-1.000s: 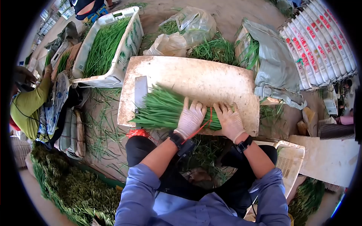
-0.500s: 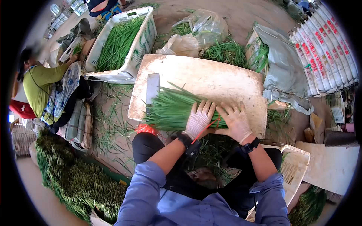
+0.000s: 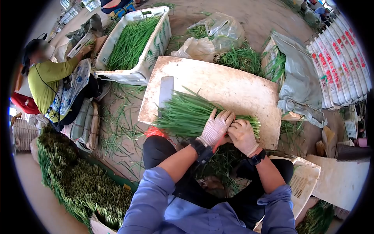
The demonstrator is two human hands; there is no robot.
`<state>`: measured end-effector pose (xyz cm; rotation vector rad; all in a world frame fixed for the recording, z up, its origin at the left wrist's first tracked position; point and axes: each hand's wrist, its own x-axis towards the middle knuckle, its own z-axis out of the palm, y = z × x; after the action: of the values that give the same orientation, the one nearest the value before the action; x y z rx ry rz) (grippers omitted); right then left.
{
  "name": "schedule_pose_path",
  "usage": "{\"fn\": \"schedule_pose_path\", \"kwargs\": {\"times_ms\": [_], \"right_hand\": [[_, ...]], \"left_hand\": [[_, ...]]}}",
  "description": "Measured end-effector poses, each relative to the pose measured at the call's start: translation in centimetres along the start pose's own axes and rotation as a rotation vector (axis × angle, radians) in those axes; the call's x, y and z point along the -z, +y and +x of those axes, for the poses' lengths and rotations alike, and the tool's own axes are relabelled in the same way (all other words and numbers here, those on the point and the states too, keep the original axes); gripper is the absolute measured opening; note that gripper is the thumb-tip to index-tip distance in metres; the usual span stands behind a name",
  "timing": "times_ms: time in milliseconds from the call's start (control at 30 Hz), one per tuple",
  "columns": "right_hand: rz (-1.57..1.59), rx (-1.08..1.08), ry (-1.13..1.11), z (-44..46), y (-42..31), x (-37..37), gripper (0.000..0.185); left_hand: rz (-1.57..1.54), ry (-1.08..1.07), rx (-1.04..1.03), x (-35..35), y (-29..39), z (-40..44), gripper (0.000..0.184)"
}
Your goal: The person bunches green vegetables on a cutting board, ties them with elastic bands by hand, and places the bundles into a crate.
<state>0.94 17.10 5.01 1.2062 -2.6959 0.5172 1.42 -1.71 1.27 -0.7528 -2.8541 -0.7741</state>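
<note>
Head cam: green bunch (image 3: 187, 115) on counter (image 3: 218, 84); L grip (image 3: 217, 126) clasped over it, R grip (image 3: 243, 136) curled adj., hold unclear. Prob. light, bendy, bruises easily; best held nr pale stem ends (image 3: 256, 126).

Green leafy bunch (image 3: 185, 117) — flat on board (image 3: 222, 82)

Site: produce-handling workplace
Floor (image 3: 269, 23): strewn with greens (image 3: 241, 59)
Board (image 3: 218, 80): work surface at left hand (image 3: 215, 129) and right hand (image 3: 243, 137)
Crate (image 3: 157, 48): leaf-filled, beyond left hand
Stalks (image 3: 87, 179): massed, left of hands
Co-worker (image 3: 48, 80): seated, far left of hands
</note>
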Motion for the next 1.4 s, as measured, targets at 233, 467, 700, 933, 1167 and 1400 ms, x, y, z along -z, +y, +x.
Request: {"fn": "schedule_pose_path", "kwargs": {"times_ms": [233,467,700,933,1167,1400], "right_hand": [[1.068,-0.553,0.237,-0.9,0.3,-1.2,0.011],[1.388,-0.714,0.302,0.6,-1.0,0.2,0.018],[1.279,-0.732,0.283,1.2,-3.1,1.2,0.011],[1.223,-0.7,0.269,0.8,-4.4,1.3,0.011],[1.097,-0.681,0.209,0.5,-5.0,1.5,0.012],[0.869,-0.442,0.042,1.9,-1.4,4.3,0.031]], "left_hand": [[-0.308,0.233,-0.042,-5.8,-1.8,-0.2,0.054],[-0.087,0.284,-0.094,-1.9,-0.3,0.9,0.04],[-0.002,0.058,-0.102,-1.6,-0.4,0.8,0.071],[-0.003,0.082,-0.144,-4.5,-1.4,1.3,0.063],[-0.038,0.076,-0.162,-2.7,-1.1,2.3,0.036],[-0.167,0.121,-0.109,-2.0,-1.3,2.6,0.03]]}}
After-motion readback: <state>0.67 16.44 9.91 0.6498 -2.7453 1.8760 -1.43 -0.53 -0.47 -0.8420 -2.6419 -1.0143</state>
